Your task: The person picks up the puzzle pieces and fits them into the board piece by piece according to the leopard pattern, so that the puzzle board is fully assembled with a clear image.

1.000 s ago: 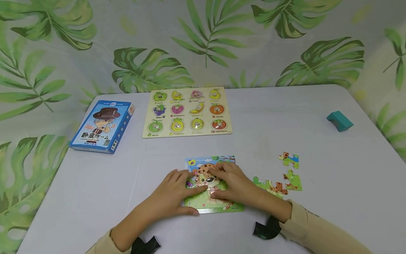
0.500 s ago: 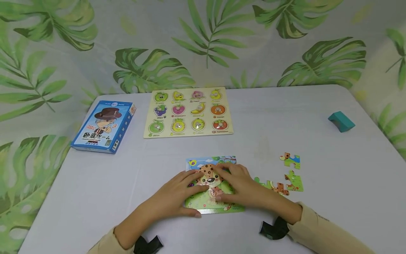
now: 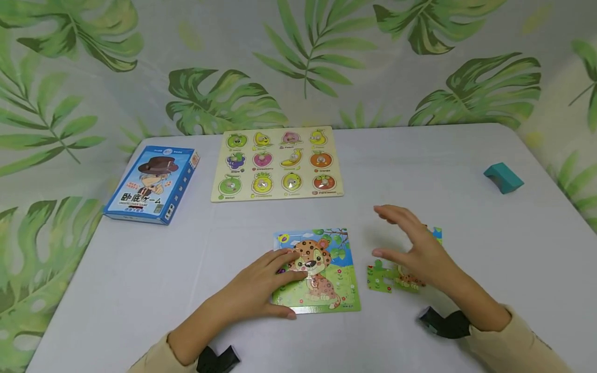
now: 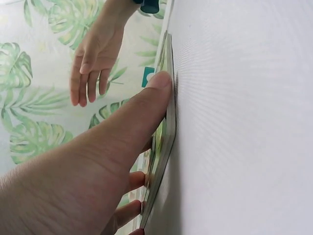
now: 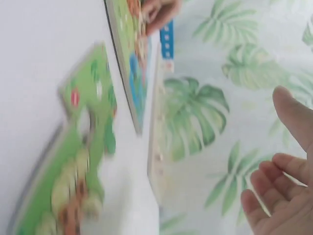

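Observation:
A leopard jigsaw puzzle (image 3: 340, 282) lies in its flat tray at the middle front of the table. My left hand (image 3: 258, 282) rests on its left side, fingers over the picture and thumb (image 4: 159, 83) at the front edge. To the right, my right hand (image 3: 422, 254) is raised over loose jigsaw pieces (image 3: 380, 280), its fingers spread and holding nothing. Seen from the right wrist, the green loose pieces (image 5: 90, 83) are close by but blurred. Another piece with blue on it (image 3: 437, 234) is partly hidden behind the right hand.
Behind the puzzle lies a wooden fruit peg board (image 3: 275, 166). A blue card-game box (image 3: 149, 186) stands flat at the left, and a teal arch block (image 3: 503, 177) sits far right. Leaf-print cloth (image 3: 308, 57) hangs behind the white table (image 3: 396, 171).
My right hand has lifted off the puzzle and moved right, over the loose pieces, uncovering the leopard's face and body. My left hand stays on the puzzle.

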The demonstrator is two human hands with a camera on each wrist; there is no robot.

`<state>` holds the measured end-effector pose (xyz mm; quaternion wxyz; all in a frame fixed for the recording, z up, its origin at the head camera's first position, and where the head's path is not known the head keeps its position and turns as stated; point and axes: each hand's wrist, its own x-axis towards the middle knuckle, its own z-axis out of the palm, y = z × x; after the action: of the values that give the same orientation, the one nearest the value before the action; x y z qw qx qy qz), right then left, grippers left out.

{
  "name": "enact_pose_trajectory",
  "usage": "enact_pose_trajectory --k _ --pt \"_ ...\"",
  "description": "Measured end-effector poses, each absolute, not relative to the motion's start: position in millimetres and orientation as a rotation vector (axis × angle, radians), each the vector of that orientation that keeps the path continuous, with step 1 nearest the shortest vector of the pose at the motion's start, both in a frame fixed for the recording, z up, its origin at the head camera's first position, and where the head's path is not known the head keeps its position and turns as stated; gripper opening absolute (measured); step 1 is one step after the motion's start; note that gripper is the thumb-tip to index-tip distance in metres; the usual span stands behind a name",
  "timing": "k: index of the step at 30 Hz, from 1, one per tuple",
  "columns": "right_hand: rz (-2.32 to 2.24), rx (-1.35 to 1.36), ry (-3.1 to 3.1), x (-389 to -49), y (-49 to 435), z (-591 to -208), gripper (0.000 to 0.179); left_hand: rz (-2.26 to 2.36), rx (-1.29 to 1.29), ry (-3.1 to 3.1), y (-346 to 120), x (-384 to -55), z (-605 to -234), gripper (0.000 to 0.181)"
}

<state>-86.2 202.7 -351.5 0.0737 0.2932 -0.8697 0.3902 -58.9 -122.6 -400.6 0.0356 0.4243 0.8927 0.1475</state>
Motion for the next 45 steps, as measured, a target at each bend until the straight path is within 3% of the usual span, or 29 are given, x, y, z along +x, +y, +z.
enact_pose_trajectory --k 8,17,37,45 --pt "1.053 0.682 -2.533 -90 253 -358 0.080 0.453 1.313 2.739 -123 -59 -401 0.072" --pt "1.125 0.439 -2.681 -92 288 -388 0.066 0.442 1.301 2.726 -122 -60 -398 0.072" --pt "1.023 0.444 -2.919 -101 298 -406 0.041 0.440 1.269 2.710 -122 -60 -396 0.072" --pt "1.011 0.391 -2.855 -97 291 -396 0.043 0.431 1.296 2.725 -122 -59 -397 0.072"
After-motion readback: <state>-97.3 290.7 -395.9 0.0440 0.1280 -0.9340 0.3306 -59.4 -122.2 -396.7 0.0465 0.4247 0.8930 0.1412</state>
